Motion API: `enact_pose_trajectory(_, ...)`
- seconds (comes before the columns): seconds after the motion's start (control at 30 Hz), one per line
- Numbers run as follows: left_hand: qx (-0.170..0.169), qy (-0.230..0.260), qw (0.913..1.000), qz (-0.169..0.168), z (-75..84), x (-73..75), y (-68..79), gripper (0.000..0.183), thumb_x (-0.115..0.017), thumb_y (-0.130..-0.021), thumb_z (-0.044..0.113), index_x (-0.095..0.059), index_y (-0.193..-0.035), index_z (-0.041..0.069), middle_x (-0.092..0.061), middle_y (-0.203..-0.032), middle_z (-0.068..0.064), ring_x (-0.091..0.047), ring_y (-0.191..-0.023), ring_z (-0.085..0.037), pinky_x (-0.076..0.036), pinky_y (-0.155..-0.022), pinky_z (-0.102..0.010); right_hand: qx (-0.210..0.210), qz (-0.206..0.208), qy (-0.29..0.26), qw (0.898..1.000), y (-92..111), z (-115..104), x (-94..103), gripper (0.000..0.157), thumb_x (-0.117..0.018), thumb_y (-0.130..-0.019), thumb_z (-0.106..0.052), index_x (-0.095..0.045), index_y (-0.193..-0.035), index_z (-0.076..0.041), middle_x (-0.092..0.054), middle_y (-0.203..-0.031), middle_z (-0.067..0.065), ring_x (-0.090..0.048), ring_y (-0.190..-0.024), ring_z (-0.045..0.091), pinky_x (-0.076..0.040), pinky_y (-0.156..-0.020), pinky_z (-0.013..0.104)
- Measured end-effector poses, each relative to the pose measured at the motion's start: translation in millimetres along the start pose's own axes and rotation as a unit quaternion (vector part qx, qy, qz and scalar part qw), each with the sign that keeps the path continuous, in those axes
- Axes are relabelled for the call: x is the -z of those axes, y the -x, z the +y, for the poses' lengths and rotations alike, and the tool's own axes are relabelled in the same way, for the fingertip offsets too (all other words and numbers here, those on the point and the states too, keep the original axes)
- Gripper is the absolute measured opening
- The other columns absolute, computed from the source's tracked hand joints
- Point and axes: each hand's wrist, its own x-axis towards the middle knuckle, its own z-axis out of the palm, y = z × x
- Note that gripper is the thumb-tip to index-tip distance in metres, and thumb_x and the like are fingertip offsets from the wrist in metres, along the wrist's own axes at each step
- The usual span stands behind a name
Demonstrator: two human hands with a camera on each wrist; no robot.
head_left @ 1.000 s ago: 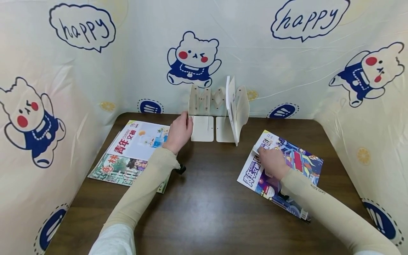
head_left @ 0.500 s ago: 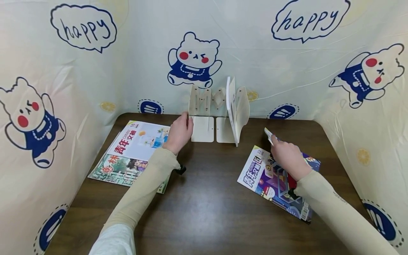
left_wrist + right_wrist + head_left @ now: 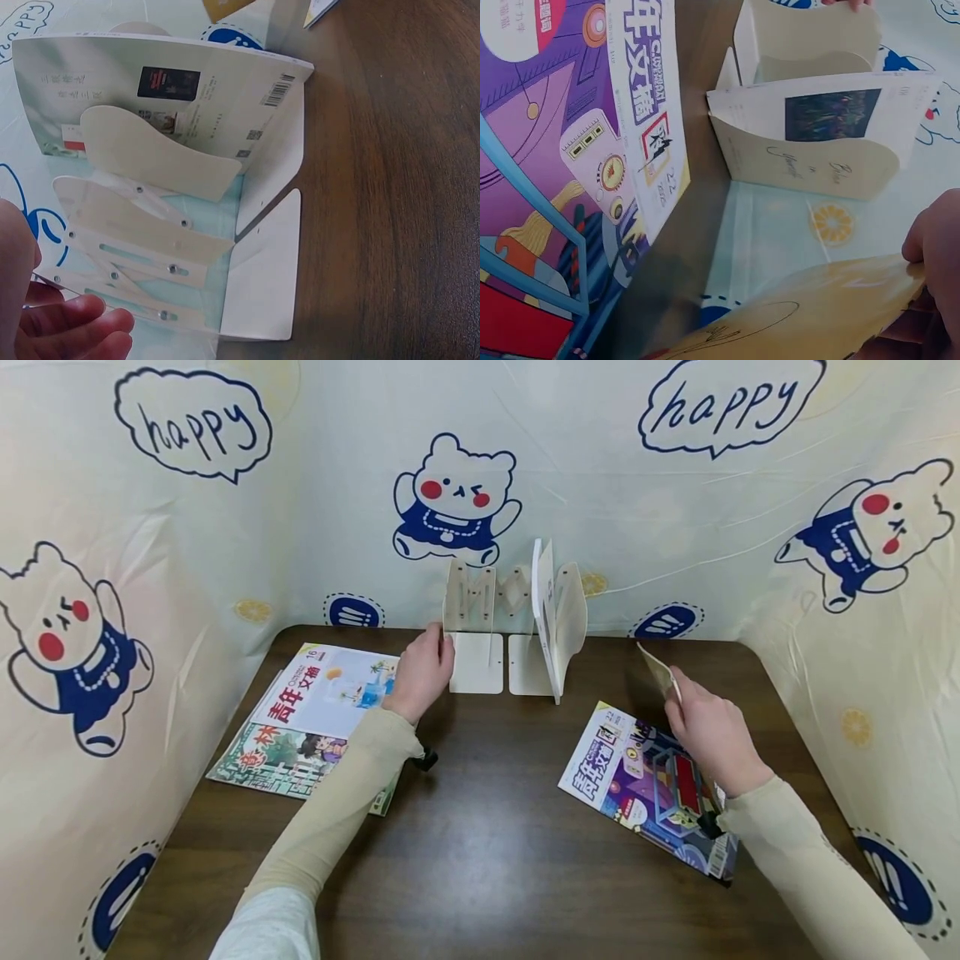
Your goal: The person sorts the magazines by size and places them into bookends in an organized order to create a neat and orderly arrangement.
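My left hand (image 3: 422, 672) grips the left end panel of a cream folding bookrack (image 3: 477, 664) at the back of the table. In the left wrist view its fingertips (image 3: 79, 326) curl at the panel's edge. One magazine (image 3: 232, 82) stands in the rack's right section, leaning on the right end panel. My right hand (image 3: 712, 739) pinches a thin magazine (image 3: 832, 304) by its edge, yellowish on the side seen in the right wrist view. It is raised and tilted nearly edge-on above a purple magazine (image 3: 630, 789), which lies flat on the table's right side.
Overlapping magazines (image 3: 311, 702) lie at the left, partly under my left forearm. The dark wooden table (image 3: 480, 860) is enclosed by a pale printed curtain (image 3: 585, 510) at the back and both sides.
My right hand has lifted the upper magazine off the purple one and moved right, turning it nearly edge-on. My left hand stays at the bookrack.
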Motion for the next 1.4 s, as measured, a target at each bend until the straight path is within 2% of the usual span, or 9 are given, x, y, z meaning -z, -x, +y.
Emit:
enact_pose_trajectory(0.1, 0.0, -0.004, 1.0, 0.002, 0.5, -0.5, -0.5, 0.039, -0.043, -0.111, 0.032, -0.055, -0.132, 0.001, -0.064, -0.099, -0.014, -0.067, -0.087, -0.032, -0.058, -0.079, -0.049, -0.002, 0.027, -0.002, 1.0, 2, 0, 3.3, 0.047, -0.058, -0.101, -0.009, -0.048, -0.143, 0.008, -0.066, -0.122, 0.035, -0.07, -0.084, 0.051, -0.058, -0.069, 0.063)
enact_pose_trajectory(0.23, -0.003, -0.011, 0.9999, 0.009, 0.3, -1.3, -1.3, 0.041, -0.042, -0.111, 0.033, -0.055, -0.133, 0.001, -0.065, -0.101, -0.014, -0.068, -0.09, -0.033, -0.058, -0.08, -0.05, -0.017, 0.065, -0.034, 0.997, 6, -1, 7.4, 0.052, -0.057, -0.101, -0.004, -0.043, -0.149, 0.009, -0.058, -0.136, 0.037, -0.066, -0.103, 0.057, -0.055, -0.079, 0.066)
enact_pose_trajectory(0.43, -0.007, -0.008, 0.9998, 0.018, -0.5, -1.7, -1.7, 0.036, -0.045, -0.111, 0.029, -0.057, -0.131, 0.0, -0.065, -0.099, -0.014, -0.068, -0.088, -0.033, -0.058, -0.079, -0.05, -0.039, 0.093, -0.083, 0.991, 11, -4, 14.8, 0.058, -0.051, -0.104, -0.005, -0.033, -0.158, 0.005, -0.051, -0.145, 0.036, -0.058, -0.117, 0.061, -0.05, -0.085, 0.069)
enact_pose_trajectory(0.67, -0.006, -0.004, 0.9998, 0.017, -1.1, -1.9, -1.6, 0.035, -0.046, -0.111, 0.028, -0.056, -0.13, 0.001, -0.063, -0.096, -0.012, -0.066, -0.084, -0.031, -0.057, -0.076, -0.048, -0.033, 0.135, -0.096, 0.986, 16, -10, 22.7, 0.058, -0.051, -0.104, -0.004, -0.033, -0.158, 0.003, -0.051, -0.146, 0.035, -0.06, -0.115, 0.061, -0.053, -0.077, 0.068)
enact_pose_trajectory(0.9, -0.005, -0.003, 0.9998, 0.016, -2.5, -3.3, -1.3, 0.036, -0.045, -0.111, 0.029, -0.056, -0.131, 0.0, -0.063, -0.096, -0.013, -0.067, -0.084, -0.031, -0.057, -0.075, -0.048, 0.007, 0.196, -0.089, 0.977, 19, -19, 31.0, 0.056, -0.053, -0.102, -0.002, -0.039, -0.156, 0.002, -0.057, -0.142, 0.032, -0.065, -0.108, 0.058, -0.054, -0.072, 0.066)
enact_pose_trajectory(1.0, -0.005, -0.004, 0.9999, 0.016, -2.9, -3.4, -1.0, 0.038, -0.043, -0.111, 0.031, -0.056, -0.132, 0.001, -0.064, -0.098, -0.013, -0.067, -0.086, -0.031, -0.058, -0.077, -0.048, 0.035, 0.238, -0.062, 0.969, 18, -20, 31.5, 0.052, -0.052, -0.102, -0.005, -0.045, -0.153, 0.003, -0.065, -0.131, 0.032, -0.07, -0.093, 0.054, -0.056, -0.057, 0.059)
enact_pose_trajectory(1.13, -0.004, -0.004, 0.9999, 0.013, -3.0, -3.2, -0.7, 0.04, -0.043, -0.111, 0.033, -0.055, -0.132, 0.0, -0.065, -0.099, -0.013, -0.068, -0.087, -0.031, -0.059, -0.078, -0.048, 0.061, 0.285, -0.019, 0.956, 17, -22, 33.1, 0.05, -0.05, -0.101, -0.017, -0.052, -0.147, 0.005, -0.071, -0.117, 0.03, -0.072, -0.076, 0.05, -0.039, -0.036, 0.044)
enact_pose_trajectory(1.33, -0.001, -0.002, 0.9999, 0.01, -2.7, -3.3, -1.1, 0.04, -0.044, -0.111, 0.031, -0.055, -0.134, 0.0, -0.065, -0.1, -0.014, -0.068, -0.088, -0.032, -0.059, -0.08, -0.048, 0.06, 0.289, -0.055, 0.954, 19, -29, 36.0, 0.048, -0.051, -0.102, -0.016, -0.052, -0.146, 0.005, -0.071, -0.118, 0.029, -0.074, -0.082, 0.05, -0.051, -0.045, 0.047)
enact_pose_trajectory(1.4, -0.001, -0.002, 0.9999, 0.012, -2.9, -3.5, -1.5, 0.04, -0.044, -0.111, 0.03, -0.055, -0.134, 0.0, -0.065, -0.1, -0.014, -0.068, -0.088, -0.032, -0.059, -0.08, -0.048, 0.061, 0.288, -0.07, 0.953, 20, -32, 37.9, 0.048, -0.052, -0.102, -0.014, -0.052, -0.146, 0.005, -0.071, -0.12, 0.028, -0.074, -0.085, 0.049, -0.055, -0.053, 0.04)
